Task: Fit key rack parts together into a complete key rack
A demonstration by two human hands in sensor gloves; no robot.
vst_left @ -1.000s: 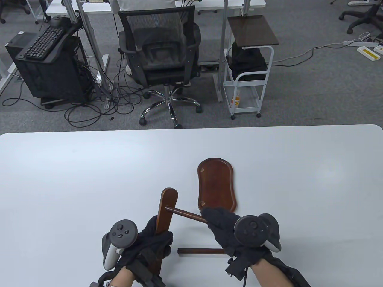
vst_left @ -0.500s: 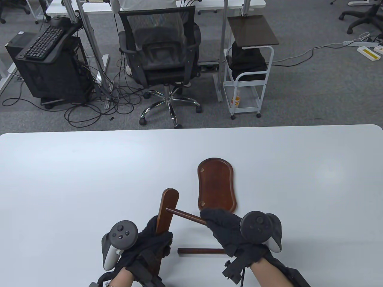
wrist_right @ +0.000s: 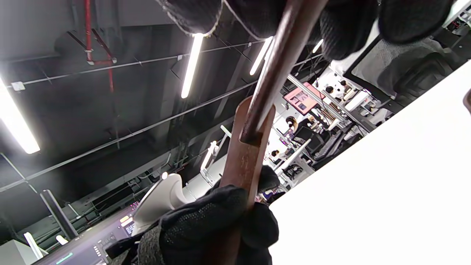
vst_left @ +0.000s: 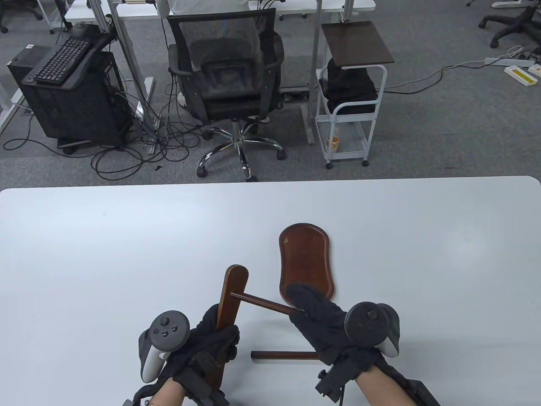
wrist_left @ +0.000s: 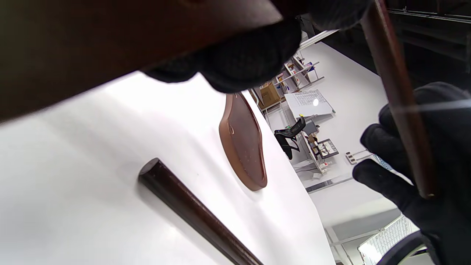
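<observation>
My left hand [vst_left: 211, 338] grips a flat dark-brown wooden slat [vst_left: 231, 292], held off the table and pointing away from me. My right hand [vst_left: 315, 315] grips a thin dark wooden rod [vst_left: 260, 302] whose far end sits in a hole near the slat's top; the right wrist view shows the rod [wrist_right: 274, 70] entering the slat [wrist_right: 243, 162]. A second rod [vst_left: 283, 355] lies flat on the table between my hands, also in the left wrist view [wrist_left: 191, 209]. An oval wooden base [vst_left: 305, 264] lies flat just beyond my right hand.
The white table [vst_left: 127, 253] stretches wide to the left, right and far side. Beyond its far edge are an office chair [vst_left: 226, 80] and a small white cart [vst_left: 351, 105] on the carpet.
The slat and my left hand have shifted slightly left and tilted. My right hand has rolled a little to the right, still holding the rod in the slat.
</observation>
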